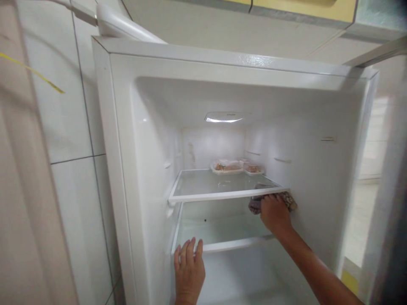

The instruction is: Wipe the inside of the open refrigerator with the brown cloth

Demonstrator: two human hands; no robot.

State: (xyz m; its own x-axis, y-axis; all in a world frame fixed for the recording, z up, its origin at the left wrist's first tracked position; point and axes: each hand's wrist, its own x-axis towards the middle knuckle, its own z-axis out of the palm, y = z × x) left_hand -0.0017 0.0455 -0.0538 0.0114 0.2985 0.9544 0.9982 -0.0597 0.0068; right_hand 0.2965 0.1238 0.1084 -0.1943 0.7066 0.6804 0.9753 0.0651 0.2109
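Inside an open white fridge [321,178], my right hand [276,214] grips a bunched, dark patterned cloth [288,200]. The cloth is at the right end of the upper glass shelf [197,183], against its front edge and close to the side wall. Part of it shows through the glass, and my palm hides the rest. My left hand [190,269] is at the front left of the lower glass shelf [222,224]. Its fingers are stretched out over the white front trim, with nothing in them.
Two clear-covered food trays, a larger one [227,166] and a smaller one [253,169], sit at the back right of the upper shelf. A small dark speck [205,220] shows at the lower shelf. A lamp [224,117] lights the fridge ceiling. Yellow cabinets [302,9] hang above.
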